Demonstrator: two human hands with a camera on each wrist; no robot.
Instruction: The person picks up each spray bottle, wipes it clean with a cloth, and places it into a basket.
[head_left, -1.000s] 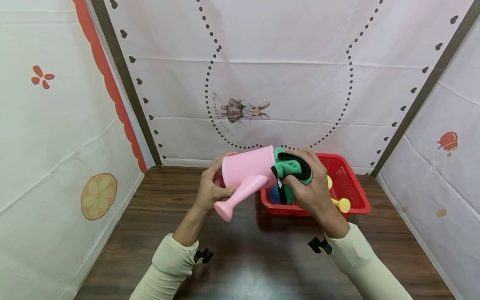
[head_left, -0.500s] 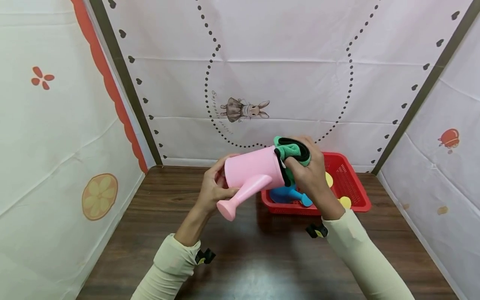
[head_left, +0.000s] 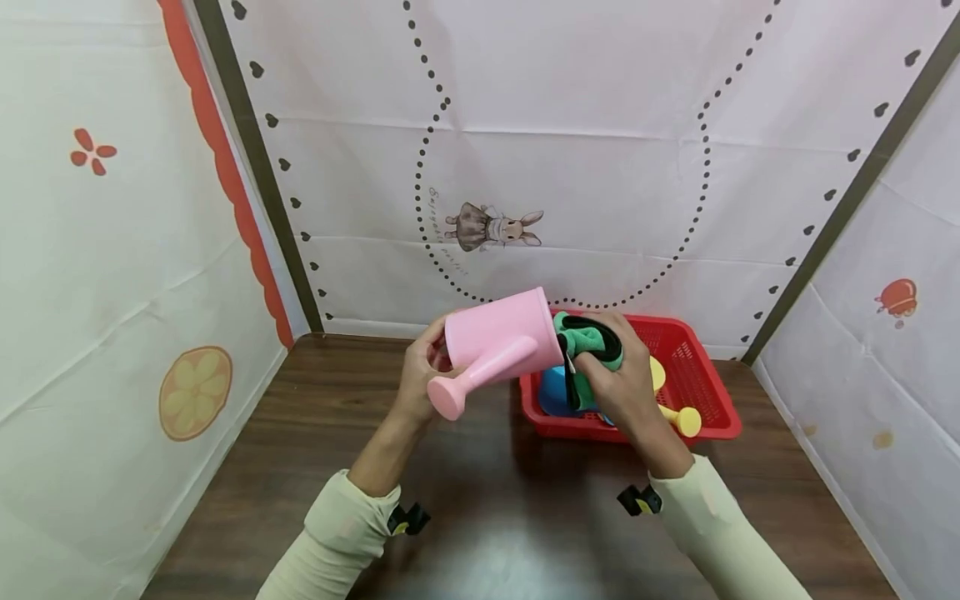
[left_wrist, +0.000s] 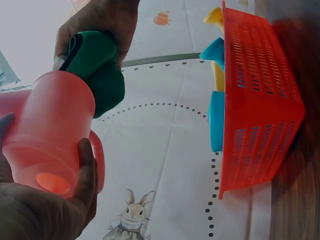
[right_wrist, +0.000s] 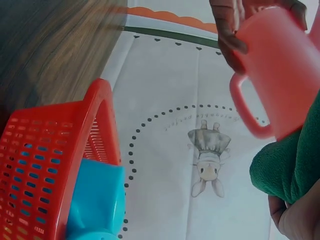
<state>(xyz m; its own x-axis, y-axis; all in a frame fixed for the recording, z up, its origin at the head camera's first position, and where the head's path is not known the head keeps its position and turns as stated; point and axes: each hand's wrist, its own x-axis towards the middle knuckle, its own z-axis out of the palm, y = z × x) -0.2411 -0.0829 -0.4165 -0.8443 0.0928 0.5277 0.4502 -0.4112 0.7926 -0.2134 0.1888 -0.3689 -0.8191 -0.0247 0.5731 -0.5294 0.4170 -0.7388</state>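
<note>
A pink toy watering can (head_left: pixel 498 333) lies tilted on its side above the table, its spout (head_left: pixel 480 375) pointing down toward the front left. My left hand (head_left: pixel 417 375) grips it around the base; in the left wrist view the fingers wrap the bottom end. My right hand (head_left: pixel 622 367) holds a bunched green cloth (head_left: pixel 585 342) with black edging at the can's open mouth. In the right wrist view the cloth (right_wrist: pixel 285 167) overlaps the rim, and the can's handle (right_wrist: pixel 245 107) shows on the far side.
Behind and below my right hand, a red plastic basket (head_left: pixel 693 375) stands on the dark wooden table (head_left: pixel 480 517). It holds a blue watering can (head_left: pixel 553 392) and yellow pieces, one being a spout end (head_left: pixel 687 422). White printed cloth walls (head_left: pixel 585 183) enclose the table.
My right hand pushed the cloth against the can's mouth, rising slightly, then came back down and a little outward. The left hand keeps its grip, the can shifting only slightly.
</note>
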